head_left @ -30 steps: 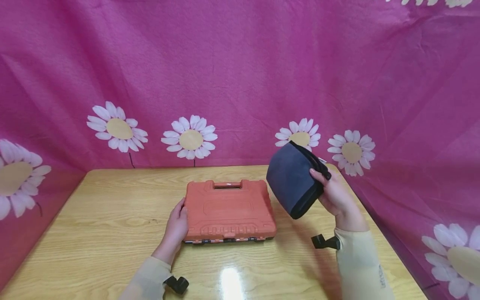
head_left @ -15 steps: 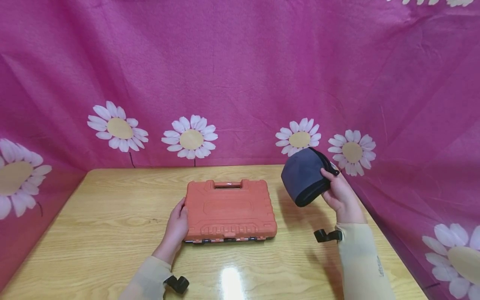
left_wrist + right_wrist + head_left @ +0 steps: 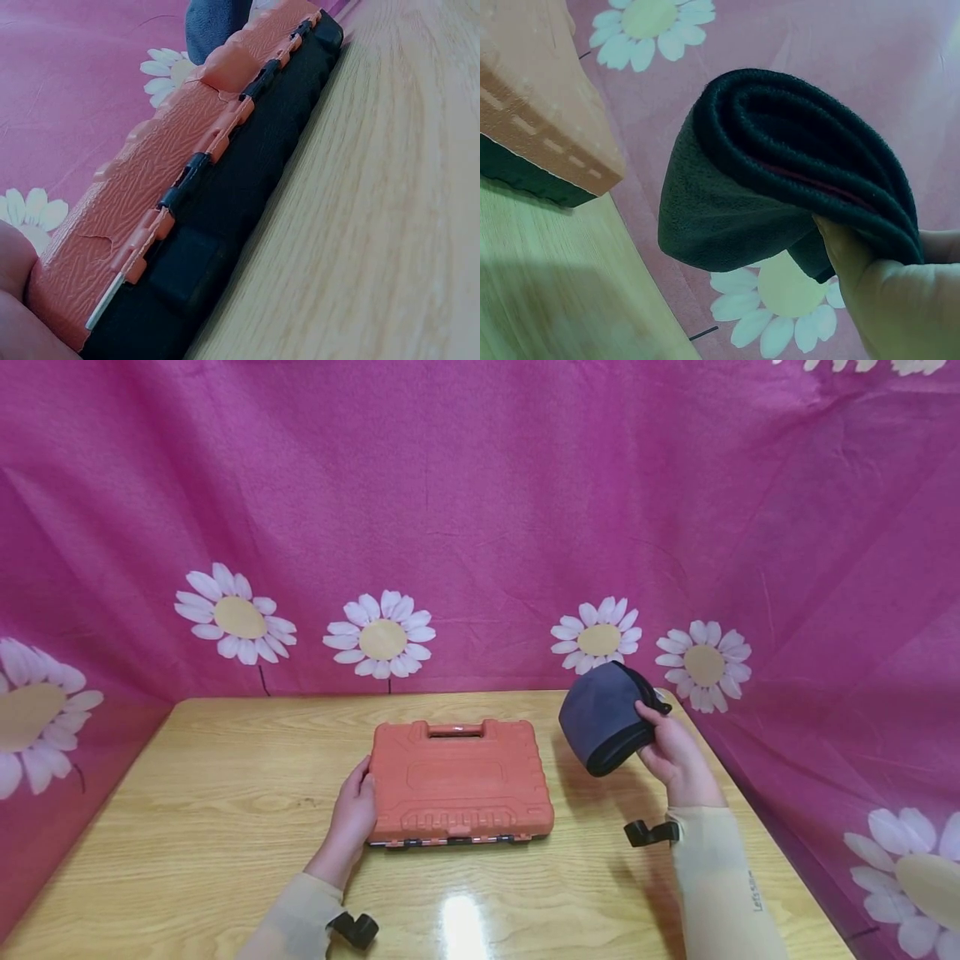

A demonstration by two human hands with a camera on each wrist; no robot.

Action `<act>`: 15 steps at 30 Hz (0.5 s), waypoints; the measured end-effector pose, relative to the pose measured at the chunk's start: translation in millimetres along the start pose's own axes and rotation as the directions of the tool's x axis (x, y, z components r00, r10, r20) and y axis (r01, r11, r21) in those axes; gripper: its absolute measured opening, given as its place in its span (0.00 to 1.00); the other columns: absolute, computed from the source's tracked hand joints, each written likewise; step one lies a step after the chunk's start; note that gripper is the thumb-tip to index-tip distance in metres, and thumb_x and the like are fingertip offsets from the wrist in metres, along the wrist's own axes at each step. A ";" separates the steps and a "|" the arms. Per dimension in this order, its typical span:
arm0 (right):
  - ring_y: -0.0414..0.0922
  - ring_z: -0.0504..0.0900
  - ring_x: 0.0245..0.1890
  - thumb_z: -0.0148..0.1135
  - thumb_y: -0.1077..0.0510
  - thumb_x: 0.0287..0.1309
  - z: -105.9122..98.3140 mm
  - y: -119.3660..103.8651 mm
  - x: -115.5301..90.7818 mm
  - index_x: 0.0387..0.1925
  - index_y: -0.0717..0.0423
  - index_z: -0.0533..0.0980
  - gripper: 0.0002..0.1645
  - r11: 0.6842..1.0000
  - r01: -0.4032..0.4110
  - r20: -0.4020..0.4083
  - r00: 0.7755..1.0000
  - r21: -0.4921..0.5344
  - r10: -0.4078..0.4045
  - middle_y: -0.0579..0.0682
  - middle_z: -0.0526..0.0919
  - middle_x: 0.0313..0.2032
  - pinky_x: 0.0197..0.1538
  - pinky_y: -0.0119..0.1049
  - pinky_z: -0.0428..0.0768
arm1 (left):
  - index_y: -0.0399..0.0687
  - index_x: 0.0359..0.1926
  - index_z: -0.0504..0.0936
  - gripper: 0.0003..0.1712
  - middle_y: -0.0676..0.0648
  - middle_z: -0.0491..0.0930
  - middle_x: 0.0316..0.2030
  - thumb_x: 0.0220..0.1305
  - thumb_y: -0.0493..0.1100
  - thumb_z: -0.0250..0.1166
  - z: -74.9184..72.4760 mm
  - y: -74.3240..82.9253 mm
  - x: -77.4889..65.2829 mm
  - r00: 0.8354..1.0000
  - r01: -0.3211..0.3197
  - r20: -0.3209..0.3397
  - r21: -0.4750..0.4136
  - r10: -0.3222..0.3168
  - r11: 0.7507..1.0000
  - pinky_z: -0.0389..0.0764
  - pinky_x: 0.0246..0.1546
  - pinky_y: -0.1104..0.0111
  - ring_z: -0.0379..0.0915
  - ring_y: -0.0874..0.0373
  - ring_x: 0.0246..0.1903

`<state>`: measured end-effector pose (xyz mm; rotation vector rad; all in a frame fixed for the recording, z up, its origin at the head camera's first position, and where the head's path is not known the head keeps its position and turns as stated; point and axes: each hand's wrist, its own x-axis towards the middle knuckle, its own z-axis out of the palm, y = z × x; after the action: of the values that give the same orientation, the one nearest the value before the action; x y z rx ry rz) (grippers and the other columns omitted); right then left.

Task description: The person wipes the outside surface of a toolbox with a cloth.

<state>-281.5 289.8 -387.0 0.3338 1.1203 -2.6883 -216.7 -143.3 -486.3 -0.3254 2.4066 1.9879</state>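
A closed orange case (image 3: 461, 777) with a black lower half (image 3: 225, 240) lies flat on the wooden table, its handle on the far side. My left hand (image 3: 354, 806) rests along the case's left side, its fingers stretched out against it. Over the table right of the case, my right hand (image 3: 675, 760) pinches a folded grey-blue cloth item (image 3: 603, 714) with thick black edging. Its rolled layers and stitched black edge (image 3: 780, 86) show in the right wrist view, the thumb (image 3: 847, 255) pressing on one end.
The wooden table (image 3: 247, 810) ends at a pink curtain (image 3: 480, 527) printed with white daisies, which hangs behind and at both sides. Black mounts (image 3: 648, 833) are strapped at both wrists over pale sleeves.
My right hand has carried the folded cloth item rightward, away from the case, then slightly back left. The left hand and the case have stayed in place.
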 end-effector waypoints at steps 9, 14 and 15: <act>0.35 0.87 0.42 0.49 0.61 0.77 -0.1 1.9 -2.0 0.58 0.53 0.64 0.12 0.998 0.030 0.029 0.999 -0.055 -0.028 0.44 0.86 0.40 0.50 0.28 0.85 | 0.35 0.81 0.48 0.31 0.31 0.49 0.80 0.84 0.40 0.36 3.1 2.0 -2.4 1.000 0.001 -0.006 -0.022 -0.001 1.000 0.47 0.80 0.43 0.40 0.36 0.80; 0.35 0.87 0.42 0.48 0.61 0.78 -0.2 2.1 -1.8 0.58 0.53 0.63 0.12 0.998 0.029 0.051 0.998 -0.054 -0.027 0.44 0.86 0.40 0.50 0.28 0.86 | 0.34 0.81 0.49 0.30 0.30 0.50 0.79 0.83 0.39 0.36 6.0 1.8 -5.3 0.999 -0.007 -0.044 -0.021 0.006 1.000 0.48 0.80 0.44 0.42 0.35 0.80; 0.36 0.87 0.42 0.48 0.61 0.78 -0.1 2.0 -1.7 0.58 0.53 0.63 0.12 0.998 0.028 0.050 0.998 -0.050 -0.025 0.44 0.86 0.40 0.49 0.28 0.86 | 0.33 0.80 0.49 0.30 0.30 0.50 0.79 0.83 0.38 0.36 6.6 1.6 -6.0 0.999 -0.009 -0.051 -0.024 0.008 1.000 0.48 0.80 0.44 0.42 0.35 0.80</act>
<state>-279.3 288.7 -387.9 0.2448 1.1839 -2.6703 -212.0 -135.7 -485.2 -0.3711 2.4190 2.0383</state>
